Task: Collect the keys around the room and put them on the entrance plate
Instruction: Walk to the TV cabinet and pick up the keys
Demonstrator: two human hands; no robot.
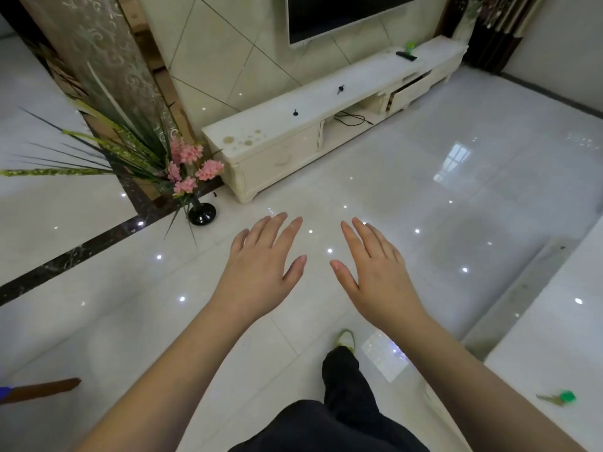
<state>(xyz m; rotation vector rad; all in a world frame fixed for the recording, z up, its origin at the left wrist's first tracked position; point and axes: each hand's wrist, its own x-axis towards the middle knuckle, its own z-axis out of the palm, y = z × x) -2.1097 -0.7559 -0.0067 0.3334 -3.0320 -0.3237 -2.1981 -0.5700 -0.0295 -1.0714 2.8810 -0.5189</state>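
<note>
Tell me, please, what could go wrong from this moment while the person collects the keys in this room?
1. Both hands, left and right, are open and empty; the green-capped key on the white surface at lower right lies beside the right arm and could be passed by.
2. The two small dark objects on the TV cabinet are too small to identify; they may not be keys.
3. The glossy floor may be slippery, and the flower vase could be knocked over.

You stood before the TV cabinet point(293, 138). Two small keys point(295, 112) point(340, 89) lay on its top, well apart, with a remote point(406, 55) toward its far right end. A vase point(202, 214) stood on the floor left of the cabinet. Another key point(558, 398) lay on the table point(538, 337) to your right.
</note>
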